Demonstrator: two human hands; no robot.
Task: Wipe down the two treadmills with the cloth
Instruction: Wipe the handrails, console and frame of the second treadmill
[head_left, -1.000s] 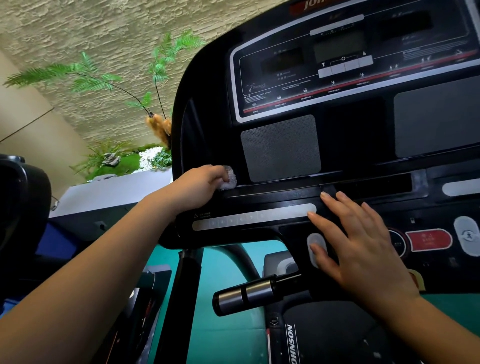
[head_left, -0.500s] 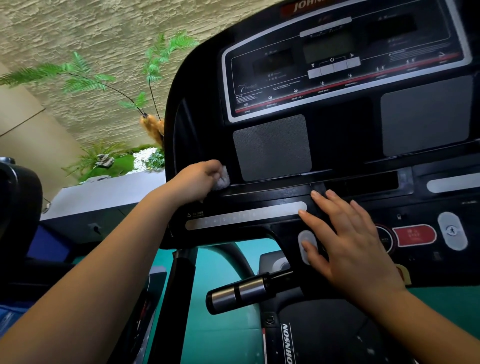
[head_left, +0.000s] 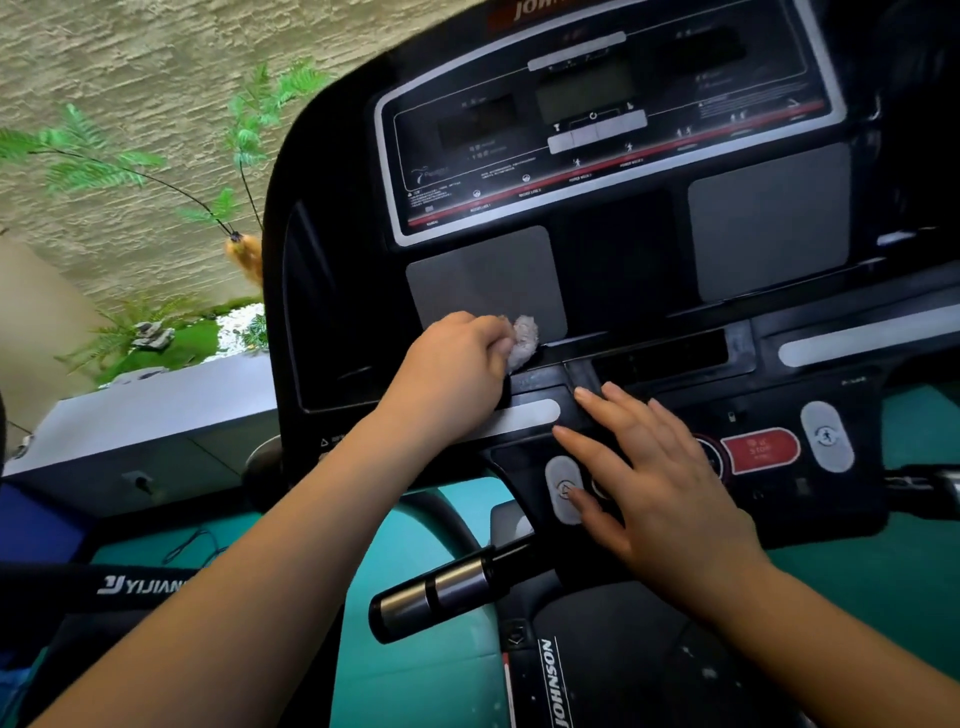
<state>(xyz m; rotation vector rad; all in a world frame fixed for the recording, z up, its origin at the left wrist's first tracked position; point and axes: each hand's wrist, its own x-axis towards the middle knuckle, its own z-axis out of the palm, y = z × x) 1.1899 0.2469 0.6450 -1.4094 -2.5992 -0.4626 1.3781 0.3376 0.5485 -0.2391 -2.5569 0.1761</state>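
Far left, background only: green fern fronds (head_left: 98, 166) on a rough beige wall, plus the black frame of a second treadmill marked YIJIAN (head_left: 140, 584), no sign of wiping there yet. Right of that, on the black Johnson treadmill console (head_left: 332, 312): left hand (head_left: 452, 374) curled tight round a small crumpled whitish cloth (head_left: 524, 338), pressing it onto the ledge under the lower right corner of the left grey rectangular pad (head_left: 483, 275). Was at the console's left edge, left of that pad, a second ago; has swept rightward along the ledge since. Means left stretch of ledge covered, stroke probably mid-run toward centre. Next over, right hand (head_left: 670, 488) spread flat, fingers straight, resting on the black button panel just right of the pale silver strip (head_left: 524, 418), thumb tip over the grey oval button (head_left: 563, 488); holding nothing, same spot as before, likely bracing. With the hands now close together, probably need to lift or shift the right one soon. Further right, red stop button (head_left: 761, 449) and right half of console apparently still to wipe. Judging overall: early in task.
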